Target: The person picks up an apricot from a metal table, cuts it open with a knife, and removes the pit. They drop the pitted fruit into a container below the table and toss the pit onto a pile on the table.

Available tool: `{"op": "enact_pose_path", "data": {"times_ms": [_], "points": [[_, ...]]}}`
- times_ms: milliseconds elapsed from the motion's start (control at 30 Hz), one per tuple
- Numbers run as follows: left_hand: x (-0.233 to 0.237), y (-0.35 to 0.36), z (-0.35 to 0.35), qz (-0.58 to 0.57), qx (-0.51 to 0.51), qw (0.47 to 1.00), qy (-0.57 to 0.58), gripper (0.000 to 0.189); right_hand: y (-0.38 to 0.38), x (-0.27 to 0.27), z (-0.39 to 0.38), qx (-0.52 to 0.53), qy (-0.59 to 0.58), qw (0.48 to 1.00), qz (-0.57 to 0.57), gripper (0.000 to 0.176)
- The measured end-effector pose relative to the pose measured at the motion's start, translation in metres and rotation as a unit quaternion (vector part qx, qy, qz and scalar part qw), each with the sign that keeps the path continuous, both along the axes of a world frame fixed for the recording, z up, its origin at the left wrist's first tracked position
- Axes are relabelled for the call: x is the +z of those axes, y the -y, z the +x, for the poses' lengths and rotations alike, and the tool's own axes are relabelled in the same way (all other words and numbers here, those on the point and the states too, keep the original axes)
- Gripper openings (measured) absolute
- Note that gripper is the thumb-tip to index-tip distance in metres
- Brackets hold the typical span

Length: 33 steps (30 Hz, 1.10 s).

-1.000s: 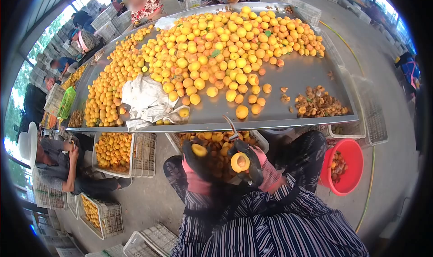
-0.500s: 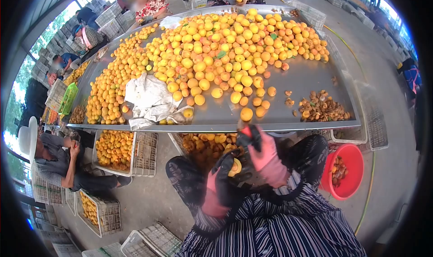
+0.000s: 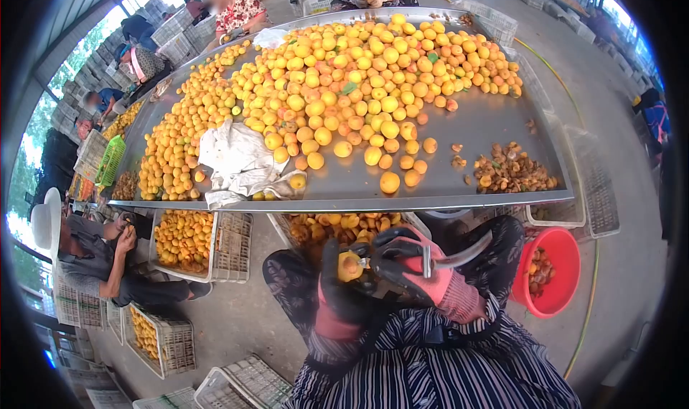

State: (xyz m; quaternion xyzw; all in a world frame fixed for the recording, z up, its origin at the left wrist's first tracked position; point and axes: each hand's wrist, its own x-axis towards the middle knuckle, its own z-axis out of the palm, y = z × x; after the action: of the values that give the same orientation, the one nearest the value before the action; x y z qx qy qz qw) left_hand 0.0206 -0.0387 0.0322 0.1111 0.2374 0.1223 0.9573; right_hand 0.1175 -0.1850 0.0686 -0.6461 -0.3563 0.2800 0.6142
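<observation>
My left hand [image 3: 346, 294], in a pink and black glove, is wrapped round a yellow-orange fruit [image 3: 349, 266] above my lap. Beside it my right hand [image 3: 416, 267], gloved alike, is closed on a metal tool [image 3: 465, 252] with a curved handle. The tool's tip meets the right side of the fruit. Just beyond my hands, a crate [image 3: 278, 226] of orange fruit pieces sits below the table edge. On the metal table [image 3: 459, 137] lies a large heap of whole fruit [image 3: 337, 78].
A white cloth [image 3: 240, 157] and a pile of brown scraps [image 3: 511, 170] lie on the table. A red bucket [image 3: 563, 272] stands at the right. Left are crates of fruit [image 3: 183, 240] and a seated person in a white hat [image 3: 90, 254]. Other people sit beyond the table.
My right hand has come down from the table edge to the fruit, and the metal tool now shows in it. My left hand has turned and moved slightly left with the fruit.
</observation>
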Motion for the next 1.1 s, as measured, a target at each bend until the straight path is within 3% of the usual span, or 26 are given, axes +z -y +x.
{"op": "enact_pose_path", "data": {"times_ms": [33,133,267,333,367,433,467,533,567,633,700,767,833,933,967,1000,1033,1100], "points": [[-0.011,-0.002,-0.002,0.094,0.038,0.994,-0.031,0.07,0.002,0.008,0.002,0.001,0.0,1.0,0.0,0.052],[0.005,0.0,0.002,0.085,0.081,0.991,-0.062,0.078,0.005,0.04,-0.006,-0.001,-0.026,0.999,-0.04,0.032],[-0.016,-0.001,0.002,0.124,0.069,0.989,-0.046,0.075,0.002,0.04,-0.015,-0.033,-0.051,0.998,-0.03,0.032],[-0.034,0.004,0.006,0.45,0.125,0.881,-0.073,0.071,0.0,0.035,-0.017,-0.043,-0.001,0.999,-0.022,0.031],[-0.043,0.0,0.005,0.45,0.125,0.881,-0.073,0.071,0.0,0.035,-0.016,-0.043,-0.001,0.999,-0.022,0.031],[-0.044,-0.01,0.001,0.724,0.056,0.684,-0.07,0.068,0.001,0.036,-0.014,-0.019,-0.076,0.997,0.015,0.031],[-0.042,-0.014,-0.002,0.724,0.056,0.684,-0.07,0.068,0.002,0.038,-0.009,-0.007,-0.07,0.996,-0.061,0.03],[-0.004,-0.015,-0.001,0.875,0.072,0.479,-0.005,0.066,0.001,0.04,-0.01,-0.006,-0.017,0.999,-0.04,0.03],[-0.004,-0.014,-0.002,0.875,0.07,0.479,-0.003,0.066,0.002,0.04,-0.012,-0.006,0.035,0.999,-0.02,0.03],[-0.004,-0.009,-0.004,0.796,0.051,0.603,-0.02,0.029,0.01,0.013,-0.009,-0.004,-0.029,1.0,-0.008,0.03],[0.016,-0.004,-0.004,0.786,0.064,0.615,0.023,0.036,0.018,0.018,-0.003,0.023,-0.199,0.979,0.036,0.032],[0.02,-0.005,-0.005,0.773,0.076,0.627,0.064,0.043,0.024,0.014,-0.001,0.016,-0.199,0.98,0.023,0.032],[0.011,-0.015,-0.007,0.778,0.025,0.618,0.11,0.053,0.026,0.005,-0.001,0.008,-0.177,0.984,0.024,0.032],[0.011,-0.016,-0.011,0.76,-0.018,0.644,0.083,0.055,0.027,0.016,0.0,0.007,-0.177,0.984,0.014,0.032],[0.015,-0.016,-0.008,0.761,-0.019,0.643,0.084,0.055,0.026,0.021,0.001,0.018,-0.201,0.979,0.003,0.031],[0.024,-0.016,-0.003,0.83,-0.001,0.551,0.089,0.054,0.025,0.016,0.002,0.028,-0.11,0.993,-0.034,0.031],[0.03,-0.014,0.0,0.887,0.017,0.451,0.093,0.054,0.026,0.004,0.001,0.027,-0.11,0.993,-0.033,0.031],[0.024,-0.006,0.005,0.874,0.051,0.471,0.107,0.057,0.028,-0.019,-0.002,-0.026,-0.151,0.988,0.005,0.03]]}}
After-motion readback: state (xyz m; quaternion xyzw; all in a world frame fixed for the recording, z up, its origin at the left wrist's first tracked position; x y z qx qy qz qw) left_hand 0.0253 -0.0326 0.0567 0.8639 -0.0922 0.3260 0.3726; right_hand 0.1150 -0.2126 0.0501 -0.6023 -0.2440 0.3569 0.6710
